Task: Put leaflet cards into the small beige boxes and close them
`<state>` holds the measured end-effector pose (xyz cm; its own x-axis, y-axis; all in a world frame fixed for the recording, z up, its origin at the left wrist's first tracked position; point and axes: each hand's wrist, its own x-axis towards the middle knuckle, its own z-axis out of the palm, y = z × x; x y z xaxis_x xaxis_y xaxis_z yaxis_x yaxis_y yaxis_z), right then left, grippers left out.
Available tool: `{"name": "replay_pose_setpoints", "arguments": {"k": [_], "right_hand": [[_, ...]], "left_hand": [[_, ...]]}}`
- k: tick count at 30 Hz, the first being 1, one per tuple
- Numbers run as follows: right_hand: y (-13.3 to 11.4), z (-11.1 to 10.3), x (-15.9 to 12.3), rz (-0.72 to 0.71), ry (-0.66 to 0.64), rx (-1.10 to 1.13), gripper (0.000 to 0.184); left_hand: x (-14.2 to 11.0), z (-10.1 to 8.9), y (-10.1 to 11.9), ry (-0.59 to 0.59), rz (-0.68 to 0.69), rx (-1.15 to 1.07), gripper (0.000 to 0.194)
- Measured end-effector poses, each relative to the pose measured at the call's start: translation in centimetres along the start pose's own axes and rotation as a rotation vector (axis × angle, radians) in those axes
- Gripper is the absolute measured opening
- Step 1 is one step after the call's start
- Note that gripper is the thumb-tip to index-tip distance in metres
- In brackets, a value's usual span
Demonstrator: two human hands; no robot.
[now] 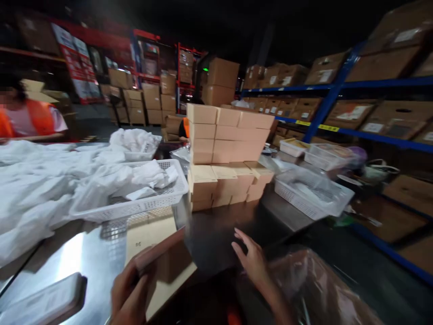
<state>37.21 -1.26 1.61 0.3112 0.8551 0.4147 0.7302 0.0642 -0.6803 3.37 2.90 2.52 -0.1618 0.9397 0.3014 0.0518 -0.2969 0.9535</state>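
Observation:
My left hand (130, 289) grips a small open cardboard box (165, 259) by its near side, its lid flap raised; the box rests at the table's near edge on a flat sheet of cardboard (149, 234). My right hand (252, 259) hovers just right of the box over the dark steel table (216, 230), fingers stretched out and holding nothing. A stack of closed small cardboard boxes (226, 158) stands on the table behind both hands.
White basket (135, 203) of white bagged items sits left, beside a heap of white bags (34, 189). Another white basket (313, 194) sits right. A person in an orange vest (30, 119) works far left. Blue shelving with cartons (372, 113) runs along the right.

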Motion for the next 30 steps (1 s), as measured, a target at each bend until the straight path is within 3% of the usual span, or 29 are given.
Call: {"name": "replay_pose_setpoints", "arguments": {"k": [4, 7, 10, 17, 19, 21, 24, 26, 28, 30], "right_hand": [[-10.4, 5.9, 3.9, -0.271, -0.389, 0.716, 0.091], [-14.3, 9.3, 4.7, -0.174, -0.649, 0.967, 0.097], [-14.6, 11.5, 4.6, -0.014, -0.704, 0.990, 0.084], [-13.2, 13.0, 4.0, -0.054, -0.679, 1.007, 0.062], [-13.1, 13.2, 3.8, -0.123, -0.691, 1.045, 0.062], [-13.1, 13.4, 3.6, -0.256, -0.704, 1.060, 0.075], [-13.2, 13.5, 3.2, -0.456, -0.682, 1.005, 0.091], [-13.3, 13.4, 3.1, -0.524, -0.619, 0.970, 0.077], [-13.4, 13.3, 3.1, -0.534, -0.552, 0.974, 0.061], [-13.2, 13.3, 3.3, -0.514, -0.546, 0.996, 0.059]], "left_hand": [[2.8, 1.1, 2.3, -0.096, 0.151, -0.130, 0.022], [4.0, 0.9, 2.3, -0.131, 0.184, -0.159, 0.020], [4.8, 0.4, 1.3, -0.111, 0.166, -0.172, 0.021], [4.8, 0.2, -1.0, -0.059, 0.188, -0.162, 0.022], [4.5, 0.1, -1.7, -0.016, 0.269, -0.163, 0.036], [4.2, -0.1, -2.2, 0.004, 0.380, -0.170, 0.059], [4.1, -0.4, -2.4, -0.052, 0.561, -0.161, 0.083], [4.1, -0.5, -2.2, -0.143, 0.652, -0.130, 0.080], [4.1, -0.5, -1.8, -0.201, 0.672, -0.100, 0.056], [4.0, -0.4, -1.4, -0.195, 0.633, -0.092, 0.032]]}}
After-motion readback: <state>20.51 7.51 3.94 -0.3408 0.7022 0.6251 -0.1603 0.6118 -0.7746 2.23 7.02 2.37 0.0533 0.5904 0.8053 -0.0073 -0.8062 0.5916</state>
